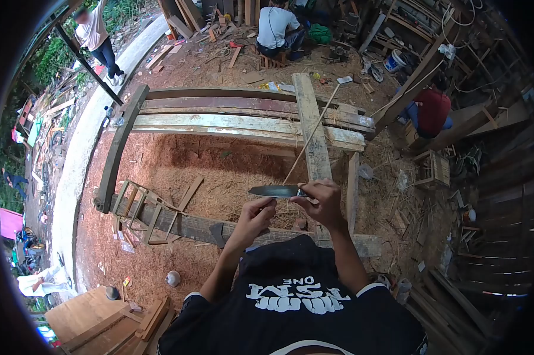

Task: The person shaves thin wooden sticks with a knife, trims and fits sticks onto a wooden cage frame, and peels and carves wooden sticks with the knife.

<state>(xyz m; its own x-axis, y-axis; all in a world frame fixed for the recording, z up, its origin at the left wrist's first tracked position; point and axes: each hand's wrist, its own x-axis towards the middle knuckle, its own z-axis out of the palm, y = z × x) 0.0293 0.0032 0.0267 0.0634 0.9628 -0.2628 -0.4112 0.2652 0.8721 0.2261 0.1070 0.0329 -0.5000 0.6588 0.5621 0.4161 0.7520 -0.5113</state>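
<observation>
My right hand (320, 200) is closed around the handle of a knife (274, 191), whose blade points left and lies nearly level. Just below the blade, my left hand (256, 218) has its fingers pinched together. Whether they touch the blade or hold something small cannot be made out. A long thin stick (312, 135) slants from the upper right down to the blade's upper edge. Its lower end is hidden around the knife, so I cannot tell if a hand holds it. Both hands are in front of my dark shirt (296, 278), above the sawdust floor.
Ahead is a wooden frame with long boards (219, 123) and a crossing plank (312, 127). A nearer beam (190, 226) has a small slatted wooden frame (143, 207) against it. Seated people (276, 26) (431, 109) are farther off; another person (95, 35) stands by the path.
</observation>
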